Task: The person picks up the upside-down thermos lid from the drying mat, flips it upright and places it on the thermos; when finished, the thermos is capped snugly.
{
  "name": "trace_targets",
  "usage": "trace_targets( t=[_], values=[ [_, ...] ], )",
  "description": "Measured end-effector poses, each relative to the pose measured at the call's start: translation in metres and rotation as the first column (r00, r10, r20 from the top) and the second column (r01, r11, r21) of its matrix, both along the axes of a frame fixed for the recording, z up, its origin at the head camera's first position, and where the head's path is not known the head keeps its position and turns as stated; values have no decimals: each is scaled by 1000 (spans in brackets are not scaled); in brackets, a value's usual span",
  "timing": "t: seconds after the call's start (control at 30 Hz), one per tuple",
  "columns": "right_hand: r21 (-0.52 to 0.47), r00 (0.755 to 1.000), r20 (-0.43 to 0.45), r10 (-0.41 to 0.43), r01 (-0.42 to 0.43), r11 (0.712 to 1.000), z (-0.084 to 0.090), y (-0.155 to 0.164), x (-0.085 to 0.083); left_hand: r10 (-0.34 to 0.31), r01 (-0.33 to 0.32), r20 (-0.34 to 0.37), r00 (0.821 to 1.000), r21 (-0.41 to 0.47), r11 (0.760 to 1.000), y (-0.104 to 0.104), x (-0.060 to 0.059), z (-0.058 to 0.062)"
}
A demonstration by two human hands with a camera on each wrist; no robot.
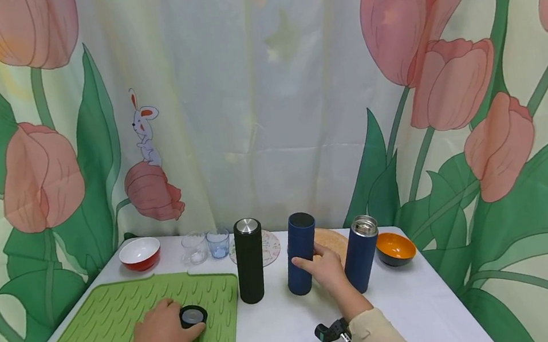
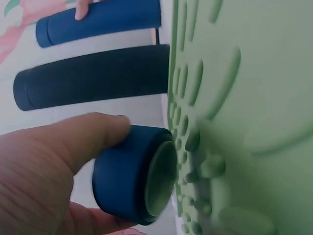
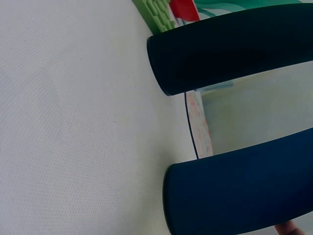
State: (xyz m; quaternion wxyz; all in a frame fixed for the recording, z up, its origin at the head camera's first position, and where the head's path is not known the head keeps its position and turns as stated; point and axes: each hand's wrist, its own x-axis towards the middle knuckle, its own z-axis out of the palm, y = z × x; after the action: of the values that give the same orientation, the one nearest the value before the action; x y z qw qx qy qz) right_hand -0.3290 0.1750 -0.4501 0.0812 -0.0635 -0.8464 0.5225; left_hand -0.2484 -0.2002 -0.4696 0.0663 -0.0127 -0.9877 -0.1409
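Observation:
My left hand (image 1: pixel 157 333) pinches a small round flask lid (image 1: pixel 192 316) between thumb and fingers, over the green mat (image 1: pixel 112 325). Close up in the left wrist view, the lid (image 2: pixel 122 174) is dark blue with a black rim. My right hand (image 1: pixel 325 268) grips a blue thermos flask (image 1: pixel 301 254), its thumb across the front and the other fingers partly hidden behind. That flask stands upright with a dark top. A black thermos flask (image 1: pixel 250 263) with a silvery top stands to its left. Right of it, a second blue flask (image 1: pixel 361 260) shows a bare metal mouth.
At the back left are a red-and-white bowl (image 1: pixel 140 253) and two glasses, one clear (image 1: pixel 194 248), one bluish (image 1: pixel 218 243). A patterned round mat (image 1: pixel 271 247) and a tan round mat (image 1: pixel 332 241) lie behind the flasks. An orange-lined bowl (image 1: pixel 395 247) sits at the right edge.

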Motion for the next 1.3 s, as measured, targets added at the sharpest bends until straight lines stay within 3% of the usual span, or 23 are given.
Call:
trace_targets(
  t=[0.2, 0.33, 0.6, 0.77, 1.07, 1.3],
  values=[
    [0, 1000, 17, -13, 13, 1000, -2, -2, 1, -42, 45, -58, 997, 58, 997, 14, 9, 6],
    [-14, 1000, 9, 2, -2, 1000, -2, -1, 1, -74, 88, -95, 993, 155, 984, 29, 18, 12],
    [0, 1000, 0, 4, -4, 1000, -7, 0, 0, -125, 168, -136, 983, 365, 916, 59, 26, 8],
    [-3, 1000, -8, 4, -4, 1000, -11, 0, 1, -164, 207, -133, 978, 446, 871, 81, 29, 15],
    [137, 999, 39, 20, -26, 990, -15, 4, 8, -303, 369, -217, 928, 429, 824, 116, 25, 25],
    [352, 993, 95, 71, -100, 931, 6, 12, 37, -386, 443, -218, 896, 458, 770, 130, 20, 29]
  ],
)
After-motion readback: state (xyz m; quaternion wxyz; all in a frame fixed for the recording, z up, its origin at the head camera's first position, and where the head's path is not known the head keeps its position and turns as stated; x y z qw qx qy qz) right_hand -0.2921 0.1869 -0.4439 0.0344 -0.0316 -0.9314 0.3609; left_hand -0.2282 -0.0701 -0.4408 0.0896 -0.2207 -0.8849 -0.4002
